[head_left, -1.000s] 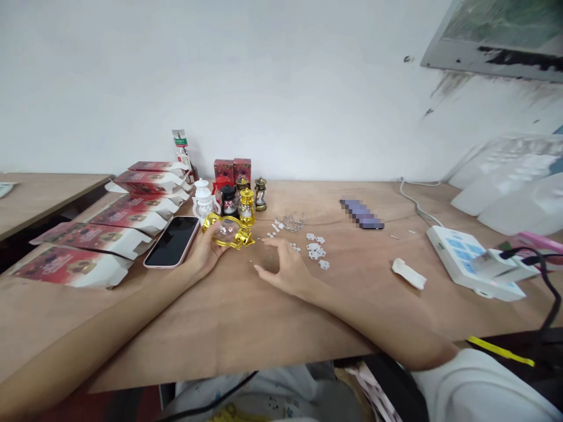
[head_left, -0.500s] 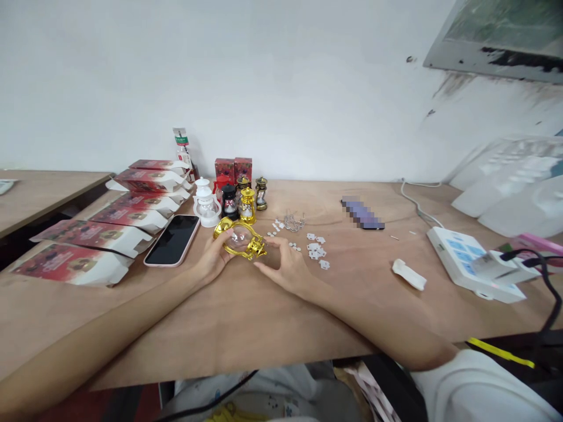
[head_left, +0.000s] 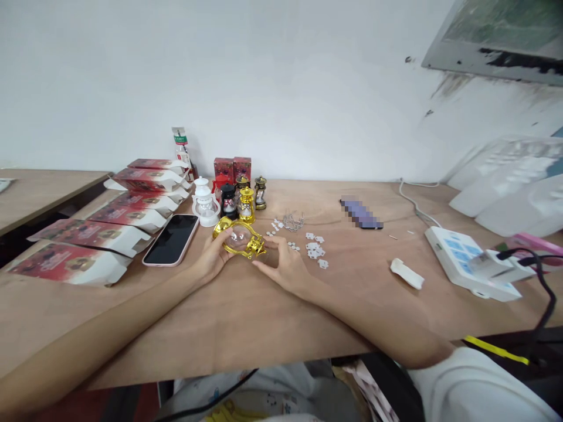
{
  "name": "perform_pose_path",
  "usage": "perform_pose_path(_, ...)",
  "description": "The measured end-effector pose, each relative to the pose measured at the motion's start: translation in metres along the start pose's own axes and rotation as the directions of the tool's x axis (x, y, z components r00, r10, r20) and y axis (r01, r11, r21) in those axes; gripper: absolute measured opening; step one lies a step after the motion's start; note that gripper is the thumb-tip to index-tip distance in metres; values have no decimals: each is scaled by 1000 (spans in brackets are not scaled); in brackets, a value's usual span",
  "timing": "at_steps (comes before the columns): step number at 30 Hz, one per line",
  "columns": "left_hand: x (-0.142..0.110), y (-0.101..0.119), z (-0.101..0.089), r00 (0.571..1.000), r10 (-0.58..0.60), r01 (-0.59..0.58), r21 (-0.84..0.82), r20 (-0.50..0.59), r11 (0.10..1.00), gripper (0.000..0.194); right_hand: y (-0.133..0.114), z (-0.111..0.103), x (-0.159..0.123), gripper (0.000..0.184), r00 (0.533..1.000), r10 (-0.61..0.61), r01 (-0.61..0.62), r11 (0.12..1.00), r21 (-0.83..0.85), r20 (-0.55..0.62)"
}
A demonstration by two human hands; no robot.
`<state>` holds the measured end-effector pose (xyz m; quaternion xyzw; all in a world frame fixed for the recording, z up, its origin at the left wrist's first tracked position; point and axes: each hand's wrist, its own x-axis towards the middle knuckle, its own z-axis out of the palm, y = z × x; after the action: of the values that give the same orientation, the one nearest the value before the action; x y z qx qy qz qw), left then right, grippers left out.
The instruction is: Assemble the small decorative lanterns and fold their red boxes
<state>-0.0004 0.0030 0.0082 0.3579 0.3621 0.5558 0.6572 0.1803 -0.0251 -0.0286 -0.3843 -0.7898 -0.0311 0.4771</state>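
A gold mini lantern (head_left: 246, 239) with a clear globe lies on its side between my hands, its base to the left and its top to the right. My left hand (head_left: 214, 256) is closed around the base end, with the thumb over the globe's edge. Thumb and fingers of my right hand (head_left: 288, 266) are spread apart on either side of the lantern's top; whether they touch it I cannot tell. Just behind stand a white lantern (head_left: 206, 205), a black lantern (head_left: 229, 202) and a smaller gold lantern (head_left: 247, 206), among others.
Several red printed boxes (head_left: 74, 261) lie at the left, beside a phone (head_left: 171, 240). Wire pieces (head_left: 292, 221) and small white plastic parts (head_left: 314, 250) are right of the lanterns. Farther right are another phone (head_left: 361, 213), a crumpled white piece (head_left: 407, 274) and a power strip (head_left: 457, 249).
The view has shifted very slightly. Both hands and the gold lantern keep nearly the same position.
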Motion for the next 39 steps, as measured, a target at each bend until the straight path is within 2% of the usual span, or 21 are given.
perform_pose_path(8,3,1,-4,998,-56,57,-21,13,998,18,1,2,1,44,1000,13,-13,1000,-8,3)
perform_pose_path(11,3,4,-3,997,-74,74,-33,3,997,15,1,1,3,51,998,53,-53,998,18,26)
perform_pose_path(15,2,7,-1,996,-89,89,-32,0,996,14,2,0,5,61,996,46,-48,998,27,72)
perform_pose_path(22,1,9,1,995,-97,94,-75,-30,993,12,5,2,7,49,990,66,-67,998,0,127)
perform_pose_path(28,2,9,-1,997,-77,76,-63,-8,995,15,5,1,8,48,992,61,-65,997,35,108)
perform_pose_path(32,2,3,-3,998,-8,8,-6,55,1000,29,5,2,6,49,988,110,-110,994,-11,113)
perform_pose_path(36,-1,-3,-2,981,176,-186,160,79,969,44,10,3,6,49,987,144,-139,987,-75,65)
perform_pose_path(39,-5,-4,-1,967,236,-254,362,95,897,46,13,4,4,51,999,33,-29,992,-124,33)
